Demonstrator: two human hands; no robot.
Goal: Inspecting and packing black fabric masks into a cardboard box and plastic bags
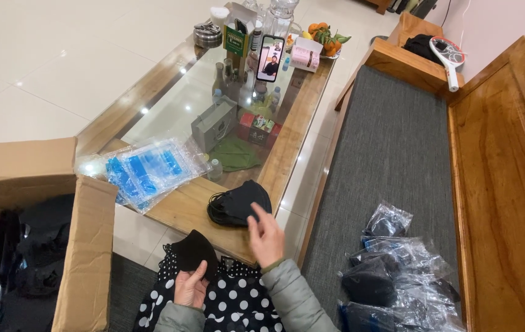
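We're handling black masks, bottom centre of frame.
Our left hand (190, 288) pinches one black mask (195, 251) over the lap; right hand (266, 237), fingers apart, hovers by the mask stack (238, 201) on table edge. Clear blue-printed packets (145, 169) centre-left, cardboard box (84, 246) lower left, bagged masks (391, 276) lower right.

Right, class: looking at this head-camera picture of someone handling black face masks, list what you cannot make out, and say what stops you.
- Head view: the cardboard box holds dark things; shadow and the picture's edge hide what they are.
- How many masks the left hand grips: they overlap.
- The bagged masks on the bench: cut off at the bottom edge.
- The phone screen: too small.
- The stack of black masks by the right hand: uncountable.
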